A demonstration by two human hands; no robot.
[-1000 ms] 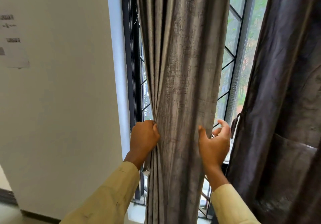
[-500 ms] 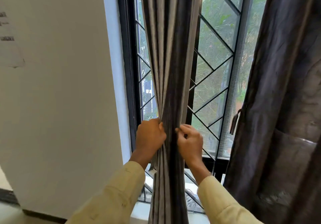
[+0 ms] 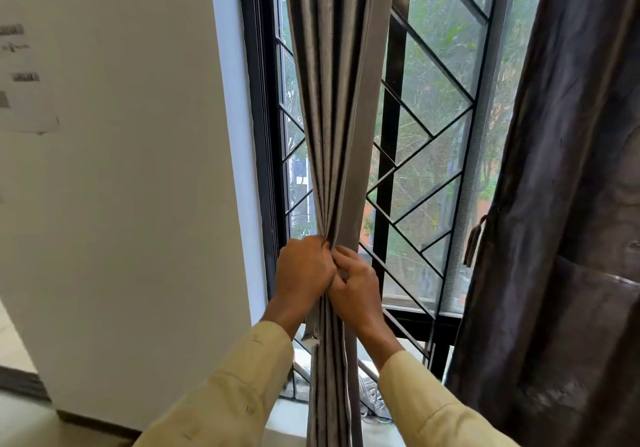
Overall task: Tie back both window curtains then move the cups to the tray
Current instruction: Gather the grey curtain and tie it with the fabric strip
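The left grey curtain hangs gathered into a narrow bunch of folds in front of the window. My left hand grips the bunch from the left at waist height, and my right hand presses against it from the right, the two hands touching. A short strip of grey fabric dangles below my left hand. The right curtain, darker grey, hangs loose at the right with a tie-back loop at its inner edge. No cups or tray are in view.
A black-framed window with a diagonal metal grille and mesh screen stands behind the curtains. A white wall with a paper sheet fills the left. The window sill lies below.
My right hand has swept left, squeezing the left curtain from a wide panel into a tight bunch, until it meets my left hand. More window shows now.
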